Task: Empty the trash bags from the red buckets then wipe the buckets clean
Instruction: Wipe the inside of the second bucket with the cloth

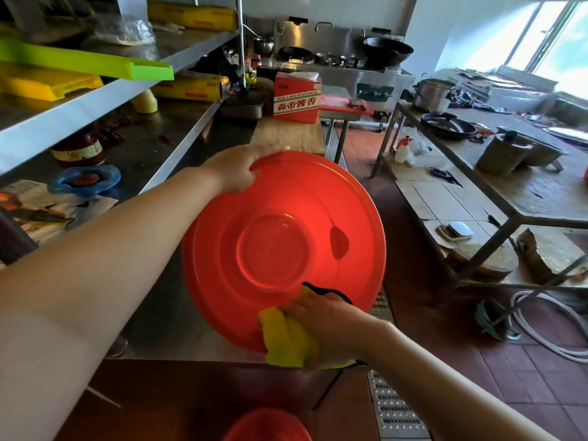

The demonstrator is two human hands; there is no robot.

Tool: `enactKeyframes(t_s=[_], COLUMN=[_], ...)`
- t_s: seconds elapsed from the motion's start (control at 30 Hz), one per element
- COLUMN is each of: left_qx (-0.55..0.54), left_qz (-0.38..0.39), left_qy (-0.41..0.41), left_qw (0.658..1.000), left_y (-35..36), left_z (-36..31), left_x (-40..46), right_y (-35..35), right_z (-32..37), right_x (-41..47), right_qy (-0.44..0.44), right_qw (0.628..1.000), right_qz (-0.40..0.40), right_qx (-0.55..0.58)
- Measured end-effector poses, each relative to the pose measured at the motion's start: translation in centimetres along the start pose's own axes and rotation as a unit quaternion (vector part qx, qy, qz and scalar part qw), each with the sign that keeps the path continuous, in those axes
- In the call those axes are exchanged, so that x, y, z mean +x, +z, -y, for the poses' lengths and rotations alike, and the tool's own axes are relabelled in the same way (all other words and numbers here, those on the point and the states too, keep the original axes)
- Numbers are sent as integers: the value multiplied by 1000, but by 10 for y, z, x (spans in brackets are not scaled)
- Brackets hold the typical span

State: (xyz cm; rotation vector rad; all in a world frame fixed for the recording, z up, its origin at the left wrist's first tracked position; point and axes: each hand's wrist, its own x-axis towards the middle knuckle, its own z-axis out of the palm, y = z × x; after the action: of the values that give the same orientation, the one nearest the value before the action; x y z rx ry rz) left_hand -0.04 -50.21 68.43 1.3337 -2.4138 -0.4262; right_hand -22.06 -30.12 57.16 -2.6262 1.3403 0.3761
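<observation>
Right hand [321,323] grip pinches yellow cloth [286,342] on red bucket [283,246] near rim; left hand [241,170] grip clamps far rim.

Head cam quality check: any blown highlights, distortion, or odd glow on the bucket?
Head view: windows at top right are blown out; wide-angle bending curves the shelf edges at left; the red bucket glows translucent, backlit, with a dark shadow patch showing through its wall; left hand and right hand look sharp.
</observation>
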Motion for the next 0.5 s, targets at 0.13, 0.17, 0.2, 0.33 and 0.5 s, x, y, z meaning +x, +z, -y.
enactKeyframes(t_s=[0.13,0.17,0.2,0.33,0.5], left_qx=[92,124,164,264,230], left_qz=[-44,-61,-76,-105,-85], left_qy=[6,9,9,-31,-90], left_qw=[995,990,983,958,965], left_y=[5,8,12,24,20], left_z=[2,3,5,12,18], left_x=[3,4,6,10,-1], right_y=[7,4,3,3,-15], right_z=[6,7,8,9,2], right_x=[7,9,11,17,17], right_qy=[-8,-13,-22,-53,-46], right_qw=[992,991,989,984,990], right_qz=[-86,-104,-117,-119,-82], right_qx=[-90,-89,-86,-117,-108])
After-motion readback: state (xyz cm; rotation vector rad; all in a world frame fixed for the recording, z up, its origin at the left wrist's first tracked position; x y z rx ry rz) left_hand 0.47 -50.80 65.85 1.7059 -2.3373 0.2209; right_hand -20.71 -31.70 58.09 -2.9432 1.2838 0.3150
